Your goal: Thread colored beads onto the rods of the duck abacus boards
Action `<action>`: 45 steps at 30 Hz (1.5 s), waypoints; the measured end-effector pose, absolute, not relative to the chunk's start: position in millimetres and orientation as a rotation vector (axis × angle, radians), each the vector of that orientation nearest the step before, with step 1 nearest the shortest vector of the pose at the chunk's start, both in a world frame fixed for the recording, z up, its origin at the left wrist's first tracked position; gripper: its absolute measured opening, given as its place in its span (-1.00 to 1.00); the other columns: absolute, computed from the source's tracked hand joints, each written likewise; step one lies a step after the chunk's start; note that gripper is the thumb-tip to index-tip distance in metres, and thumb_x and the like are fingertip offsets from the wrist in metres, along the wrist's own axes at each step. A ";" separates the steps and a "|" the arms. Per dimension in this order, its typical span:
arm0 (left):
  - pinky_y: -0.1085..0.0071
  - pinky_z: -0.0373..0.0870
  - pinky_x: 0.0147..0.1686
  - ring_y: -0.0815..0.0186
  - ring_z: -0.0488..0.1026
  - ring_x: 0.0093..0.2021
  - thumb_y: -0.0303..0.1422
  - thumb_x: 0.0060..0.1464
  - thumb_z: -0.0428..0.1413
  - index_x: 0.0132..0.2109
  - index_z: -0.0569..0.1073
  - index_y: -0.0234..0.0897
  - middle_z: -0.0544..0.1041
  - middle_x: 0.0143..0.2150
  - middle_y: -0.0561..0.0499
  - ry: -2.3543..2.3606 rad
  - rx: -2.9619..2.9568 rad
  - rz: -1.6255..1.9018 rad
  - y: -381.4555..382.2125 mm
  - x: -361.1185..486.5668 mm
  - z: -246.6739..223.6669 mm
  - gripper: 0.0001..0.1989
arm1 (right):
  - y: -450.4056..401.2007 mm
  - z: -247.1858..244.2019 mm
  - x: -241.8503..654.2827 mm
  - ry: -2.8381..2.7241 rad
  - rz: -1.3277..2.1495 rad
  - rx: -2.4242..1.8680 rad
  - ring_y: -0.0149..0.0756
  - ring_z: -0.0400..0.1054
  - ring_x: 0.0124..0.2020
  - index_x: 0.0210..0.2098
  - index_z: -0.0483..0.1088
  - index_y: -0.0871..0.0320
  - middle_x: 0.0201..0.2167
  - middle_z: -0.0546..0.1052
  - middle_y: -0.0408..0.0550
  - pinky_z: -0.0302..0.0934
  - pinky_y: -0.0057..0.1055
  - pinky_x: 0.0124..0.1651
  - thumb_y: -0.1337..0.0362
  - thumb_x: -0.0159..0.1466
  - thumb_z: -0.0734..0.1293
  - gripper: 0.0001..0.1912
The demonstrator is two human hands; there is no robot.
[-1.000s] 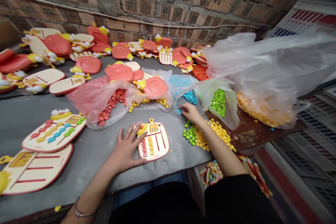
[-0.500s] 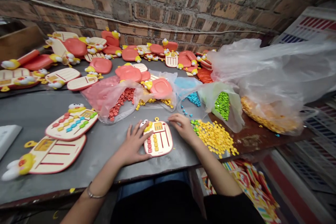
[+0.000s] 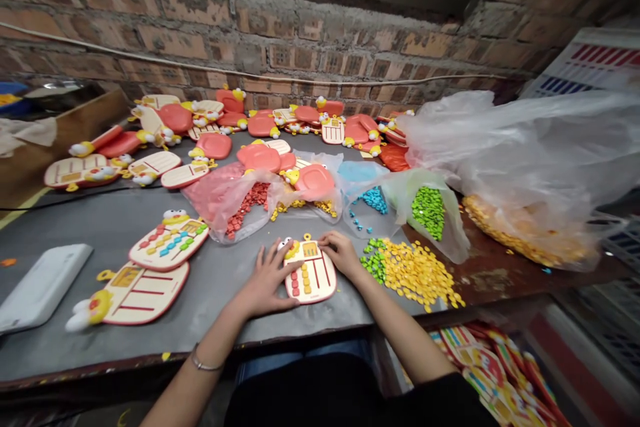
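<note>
A cream toy board (image 3: 321, 279) with a red rim and a yellow, big-eyed head lies on the table in front of me. Red pieces fill its first slot and yellow pieces the second; the other two slots look bare. My left hand (image 3: 267, 283) braces the board's left side, thumb at the lower edge and index finger across its face. At the upper right corner, my right hand (image 3: 344, 255) has its fingertips pinched together over the board. Whatever is between them is hidden. Right of that hand lie loose green pieces (image 3: 373, 260) and a yellow pile (image 3: 417, 273).
To the left, a board with coloured pieces (image 3: 170, 240) overlaps another board (image 3: 150, 297), beside a white box-shaped object (image 3: 43, 287). Bags of red (image 3: 245, 210), blue (image 3: 374, 199) and green pieces (image 3: 427, 210) stand behind. More boards (image 3: 215, 147) line the brick wall.
My view has shifted up and left, so things sit lower and further right. My right hand has moved in over the board's upper right corner. The left hand stays on the board.
</note>
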State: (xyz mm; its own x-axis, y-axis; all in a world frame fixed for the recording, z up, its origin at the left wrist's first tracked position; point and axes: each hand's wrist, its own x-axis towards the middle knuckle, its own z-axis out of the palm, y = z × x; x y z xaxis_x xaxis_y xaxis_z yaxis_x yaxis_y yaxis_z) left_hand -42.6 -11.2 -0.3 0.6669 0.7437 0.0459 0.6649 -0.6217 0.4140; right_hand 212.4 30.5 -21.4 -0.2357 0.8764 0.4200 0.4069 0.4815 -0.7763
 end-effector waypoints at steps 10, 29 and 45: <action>-0.30 -0.32 0.24 -0.21 -0.28 0.41 0.00 -0.06 0.26 0.28 0.28 -0.02 -0.14 0.46 -0.15 1.154 2.517 0.232 -9.5 -40.0 3.3 -0.24 | 34.7 -10.7 220.5 -1.946 0.695 -1.095 -0.19 0.40 -0.25 -0.50 0.43 0.14 -0.36 0.56 -0.03 0.23 -0.24 -0.08 0.37 0.17 0.38 -0.88; -0.29 -0.29 0.24 -0.19 -0.23 0.41 0.01 -0.06 0.27 0.26 0.29 0.00 -0.12 0.46 -0.13 1.157 2.560 0.272 -6.6 -40.7 0.3 -0.25 | 26.4 -3.6 231.1 -1.841 1.016 -1.037 -0.31 0.34 -0.47 -0.30 0.50 0.18 -0.50 0.48 -0.15 0.24 -0.41 -0.35 0.08 0.17 0.40 -0.73; -0.28 -0.24 0.25 -0.21 -0.25 0.41 0.06 -0.02 0.23 0.28 0.28 0.01 -0.13 0.46 -0.12 1.125 2.551 0.272 -4.3 -42.6 -1.7 -0.26 | 55.3 -23.7 283.3 -1.563 0.159 -1.684 -0.15 0.36 -0.21 -0.33 0.49 0.18 -0.30 0.46 0.05 0.23 -0.22 -0.06 0.52 0.19 0.24 -0.79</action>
State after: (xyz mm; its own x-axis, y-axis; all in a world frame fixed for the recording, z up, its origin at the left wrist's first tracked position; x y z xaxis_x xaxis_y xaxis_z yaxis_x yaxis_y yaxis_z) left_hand -42.6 -4.3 -1.7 0.6686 0.7427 0.0380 0.6778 -0.6296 0.3797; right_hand 283.3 55.3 -23.7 0.2238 0.8792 0.4206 0.7766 0.1000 -0.6220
